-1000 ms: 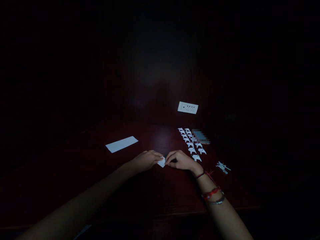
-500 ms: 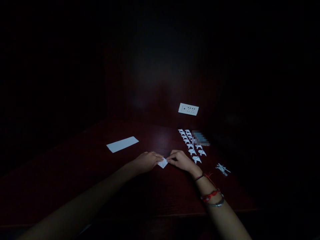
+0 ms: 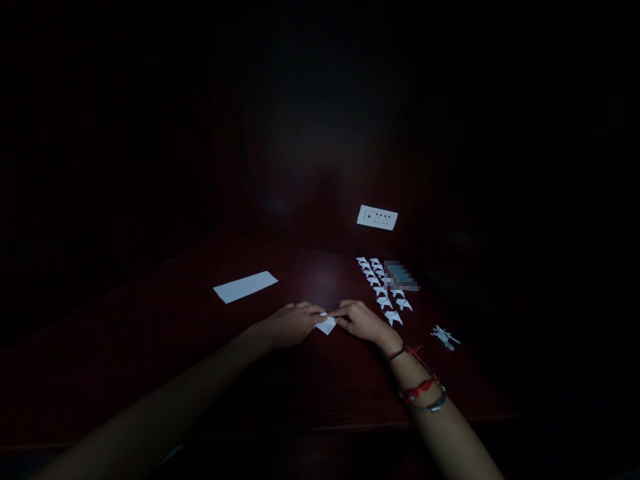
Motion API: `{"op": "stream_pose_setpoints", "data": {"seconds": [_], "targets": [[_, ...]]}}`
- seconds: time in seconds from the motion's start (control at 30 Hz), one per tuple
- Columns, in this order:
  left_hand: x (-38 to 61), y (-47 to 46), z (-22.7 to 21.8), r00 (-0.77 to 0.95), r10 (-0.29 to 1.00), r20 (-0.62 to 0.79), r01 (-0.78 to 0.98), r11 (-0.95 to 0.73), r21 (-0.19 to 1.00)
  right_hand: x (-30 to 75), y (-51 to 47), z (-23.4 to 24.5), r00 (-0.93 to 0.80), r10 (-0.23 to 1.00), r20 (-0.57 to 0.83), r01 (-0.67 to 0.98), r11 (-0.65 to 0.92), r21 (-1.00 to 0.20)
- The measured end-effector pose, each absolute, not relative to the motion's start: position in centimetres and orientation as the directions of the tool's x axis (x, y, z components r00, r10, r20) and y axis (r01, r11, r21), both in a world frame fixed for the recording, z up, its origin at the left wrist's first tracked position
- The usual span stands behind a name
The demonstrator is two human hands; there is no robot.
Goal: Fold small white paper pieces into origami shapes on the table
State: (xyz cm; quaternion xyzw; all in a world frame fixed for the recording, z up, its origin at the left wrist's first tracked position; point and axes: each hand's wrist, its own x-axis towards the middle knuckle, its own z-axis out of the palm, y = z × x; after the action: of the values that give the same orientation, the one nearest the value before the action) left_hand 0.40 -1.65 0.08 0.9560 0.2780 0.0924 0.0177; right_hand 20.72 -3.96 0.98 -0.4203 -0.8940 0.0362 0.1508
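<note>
A small piece of folded white paper [image 3: 327, 325] lies on the dark red table [image 3: 320, 393], one corner pointing toward me. My left hand [image 3: 295, 323] grips its left side, thumb on top and fingers partly hidden. From the right, my right hand [image 3: 364, 321] pinches the paper's upper right edge between thumb and forefinger. Beyond my right hand, several folded white paper shapes [image 3: 383, 302] stand in two rows. A flat strip of white paper [image 3: 245, 287] rests farther off to the left.
A small pile of thin paper scraps [image 3: 445, 337] sits at the right. Behind the folded shapes is a blurred-out rectangular object [image 3: 401, 275]. A white socket plate [image 3: 377, 217] is set in the back panel. The surroundings are very dark.
My right forefinger has shifted slightly left along the top of the folded paper. Both hands stay at the paper, and the other things lie as before.
</note>
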Motion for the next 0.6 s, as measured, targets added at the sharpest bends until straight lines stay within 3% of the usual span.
{"op": "stream_pose_setpoints", "data": {"seconds": [0.6], "targets": [[1.0,-2.8,1.2,0.788,0.597,0.154,0.596,-0.801,0.057,20.6,-4.9,2.7,-0.566,0.821,0.077,0.823,0.568,-0.002]]}}
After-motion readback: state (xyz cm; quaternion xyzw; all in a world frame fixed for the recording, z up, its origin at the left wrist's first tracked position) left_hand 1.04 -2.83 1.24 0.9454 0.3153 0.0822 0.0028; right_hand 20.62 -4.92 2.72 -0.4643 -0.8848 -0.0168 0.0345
